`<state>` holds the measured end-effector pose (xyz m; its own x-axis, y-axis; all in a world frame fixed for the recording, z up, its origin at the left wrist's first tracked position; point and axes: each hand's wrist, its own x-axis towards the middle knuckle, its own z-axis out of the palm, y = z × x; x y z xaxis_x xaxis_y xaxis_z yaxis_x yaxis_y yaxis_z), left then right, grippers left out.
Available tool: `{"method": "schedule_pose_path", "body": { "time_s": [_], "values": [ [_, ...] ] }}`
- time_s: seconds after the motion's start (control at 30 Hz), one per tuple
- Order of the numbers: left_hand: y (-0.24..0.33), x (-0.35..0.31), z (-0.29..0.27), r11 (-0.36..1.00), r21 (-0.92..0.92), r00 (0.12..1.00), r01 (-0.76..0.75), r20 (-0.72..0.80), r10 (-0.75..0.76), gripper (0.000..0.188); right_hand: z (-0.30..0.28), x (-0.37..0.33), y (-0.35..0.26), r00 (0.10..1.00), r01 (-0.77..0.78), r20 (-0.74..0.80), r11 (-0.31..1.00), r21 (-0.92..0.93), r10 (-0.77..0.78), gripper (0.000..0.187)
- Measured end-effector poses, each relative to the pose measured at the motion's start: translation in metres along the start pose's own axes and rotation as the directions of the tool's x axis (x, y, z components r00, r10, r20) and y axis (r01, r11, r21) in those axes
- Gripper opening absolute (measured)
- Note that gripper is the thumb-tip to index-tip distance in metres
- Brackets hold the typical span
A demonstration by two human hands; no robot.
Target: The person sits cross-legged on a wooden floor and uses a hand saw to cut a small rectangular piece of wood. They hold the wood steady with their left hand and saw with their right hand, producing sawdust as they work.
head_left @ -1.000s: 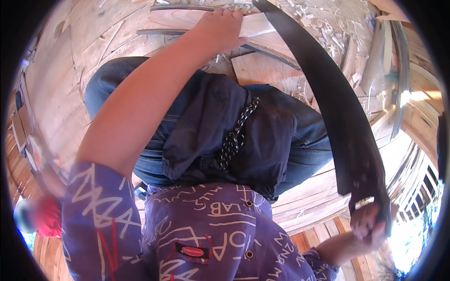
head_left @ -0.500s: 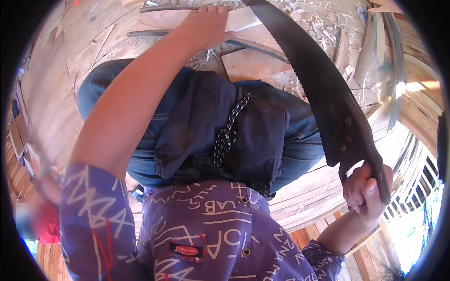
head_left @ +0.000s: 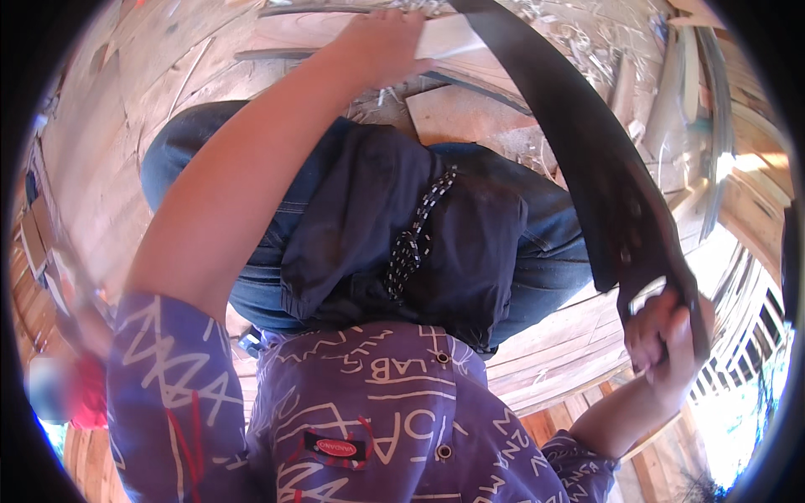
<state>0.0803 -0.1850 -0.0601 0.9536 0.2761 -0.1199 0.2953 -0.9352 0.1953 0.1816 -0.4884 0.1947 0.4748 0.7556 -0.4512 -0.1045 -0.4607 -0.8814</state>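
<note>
My right hand (head_left: 667,339) is wrapped round the dark handle of a hand saw (head_left: 579,134), at the right. The long black blade runs up and to the left, and its far tip is cut off by the top of the picture. At the top, my left hand (head_left: 387,46) lies flat over a wooden board (head_left: 293,32), fingers stretched across it and thumb at its near edge. The blade crosses the board's right end, just right of that hand; whether the teeth bite into the wood I cannot tell.
A flat wood offcut (head_left: 470,113) lies beyond my knees, among pale shavings (head_left: 612,33) on the plank floor (head_left: 101,159). Long wooden strips (head_left: 713,126) stand at the right. Another person in red (head_left: 88,394) is at the far left.
The saw and my right hand have shifted slightly right and down. My left hand and the board appear a little further right in the picture, as do my legs.
</note>
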Motion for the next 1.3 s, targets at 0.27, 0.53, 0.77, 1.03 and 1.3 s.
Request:
{"method": "schedule_pose_path", "body": {
  "time_s": [0.27, 0.53, 0.77, 1.03, 1.3],
  "values": [
    [0.019, 0.001, -0.017, 0.998, -0.020, 0.993, 0.061, 0.102, -0.058, 0.059, -0.035, -0.058, 0.008, 0.983, 0.138, 0.091, 0.965, 0.223, -0.162, 0.047],
    [0.005, -0.001, -0.016, 0.996, -0.036, 0.989, 0.082, 0.124, -0.077, 0.060, -0.019, -0.052, 0.007, 0.995, 0.100, -0.015, 0.990, 0.103, -0.099, 0.037],
    [0.017, 0.005, -0.016, 0.997, -0.024, 0.993, 0.071, 0.100, -0.069, 0.063, -0.005, -0.023, 0.008, 0.998, 0.011, -0.066, 1.000, 0.013, -0.010, 0.041],
    [0.011, 0.000, -0.018, 0.998, -0.043, 0.998, 0.043, 0.037, -0.041, 0.065, -0.025, -0.074, 0.006, 0.989, 0.146, -0.044, 0.976, 0.159, -0.141, 0.036],
    [0.004, 0.010, -0.006, 0.997, -0.011, 0.993, 0.081, 0.092, -0.079, 0.066, -0.013, -0.032, 0.004, 0.998, 0.041, 0.044, 0.999, -0.011, -0.040, 0.042]
  ]
}}
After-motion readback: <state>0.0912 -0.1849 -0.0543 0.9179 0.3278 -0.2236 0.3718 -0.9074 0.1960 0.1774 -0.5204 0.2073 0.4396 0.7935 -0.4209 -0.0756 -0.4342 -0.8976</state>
